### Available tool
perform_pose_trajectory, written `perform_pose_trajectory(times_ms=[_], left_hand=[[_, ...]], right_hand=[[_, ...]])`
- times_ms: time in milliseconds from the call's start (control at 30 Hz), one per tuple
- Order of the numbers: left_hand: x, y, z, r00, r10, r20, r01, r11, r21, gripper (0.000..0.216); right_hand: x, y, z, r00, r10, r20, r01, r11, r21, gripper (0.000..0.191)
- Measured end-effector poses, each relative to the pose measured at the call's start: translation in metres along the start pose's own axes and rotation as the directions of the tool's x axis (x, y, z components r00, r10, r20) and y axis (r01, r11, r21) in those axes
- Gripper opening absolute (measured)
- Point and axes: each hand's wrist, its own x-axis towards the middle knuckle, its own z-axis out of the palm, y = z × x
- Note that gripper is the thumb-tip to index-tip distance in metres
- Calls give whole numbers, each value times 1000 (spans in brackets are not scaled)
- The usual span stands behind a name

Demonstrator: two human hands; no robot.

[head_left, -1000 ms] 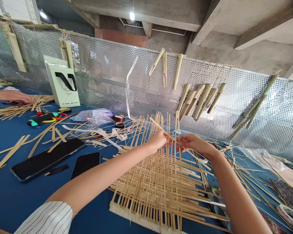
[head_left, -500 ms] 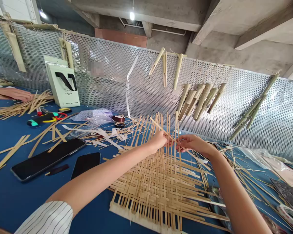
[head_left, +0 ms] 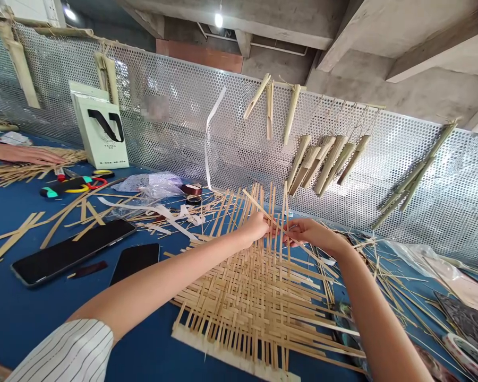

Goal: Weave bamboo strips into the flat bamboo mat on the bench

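Observation:
A partly woven bamboo mat (head_left: 247, 292) lies in front of me, its loose strip ends fanning out on all sides and a pale band along its near edge. At its far edge my left hand (head_left: 258, 227) is closed on a bamboo strip (head_left: 255, 200) that slants down to the right among the upright strips. My right hand (head_left: 308, 233) pinches the same strip further right, fingertips by the rightmost upright strips (head_left: 285, 212). The fingertips of both hands are partly hidden behind the strips.
Two phones (head_left: 74, 252) (head_left: 137, 260) lie left of the mat. Scissors (head_left: 97, 183), plastic wrapping (head_left: 155, 185) and loose strips are further back. Another person's hand (head_left: 40, 155) rests on a strip pile. A tape roll (head_left: 468, 353) lies at right; a perforated metal screen (head_left: 175, 127) stands behind.
The view has shifted slightly. Both my hands keep nearly the same place on the slanting strip. The other person's hand at far left has moved right and lies flatter over the strips.

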Motion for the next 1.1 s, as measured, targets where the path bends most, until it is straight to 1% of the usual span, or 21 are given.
perform_pose_trajectory(times_ms=[200,400,633,933,1100], left_hand=[[2,-3,-1,1000,0,25,0,1000,13,21],[1,-5,0,1000,5,18,-6,1000,23,18],[-2,-2,3,1000,-5,-6,5,999,45,19],[-4,-7,-2,1000,16,8,-17,995,95,16],[-1,-8,-1,1000,-2,-10,3,996,94,16]], right_hand=[[1,1,1,1000,15,-3,-15,1000,3,7],[6,8,1,1000,23,9,-23,1000,8,8],[5,7,1,1000,12,10,-11,1000,-12,11],[9,10,4,1000,-10,-10,10,1000,-6,3],[6,6,6,998,49,-37,-49,999,-8,8]])
